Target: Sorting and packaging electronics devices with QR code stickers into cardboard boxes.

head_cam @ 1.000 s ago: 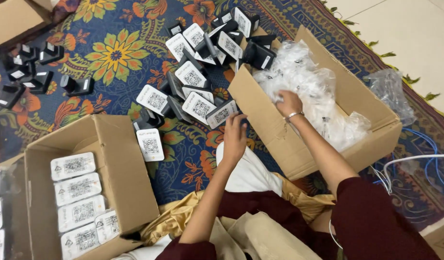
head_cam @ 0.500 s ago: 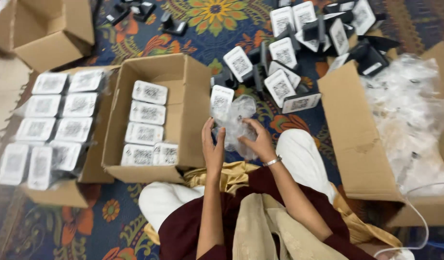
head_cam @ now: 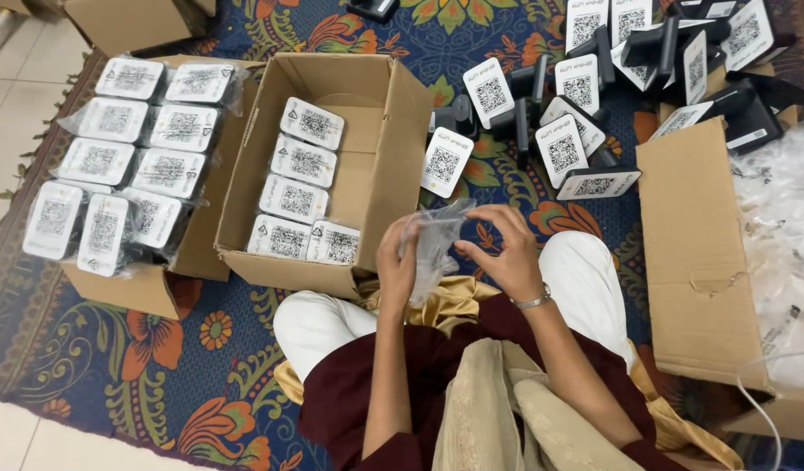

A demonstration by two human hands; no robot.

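Note:
Over my lap, my left hand [head_cam: 393, 260] and my right hand [head_cam: 505, 251] hold a clear plastic bag [head_cam: 437, 244] between them, fingers pinching its edges. A white stand card with a square code [head_cam: 444, 162] leans just beyond the bag, against an open cardboard box [head_cam: 389, 174]. That box contains several bagged white cards [head_cam: 297, 201] in rows.
A second box [head_cam: 149, 288] at left is full of bagged cards [head_cam: 114, 166]. Loose black-and-white stand cards [head_cam: 585, 105] lie piled on the floral rug [head_cam: 201, 375] ahead. At right a large box [head_cam: 694, 253] contains clear plastic bags [head_cam: 781, 227]. A white cable [head_cam: 751, 401] runs by it.
My view swung left, from the box of bags to the boxes of cards. My hands came back to my lap with one clear bag and now hold it lower and spread.

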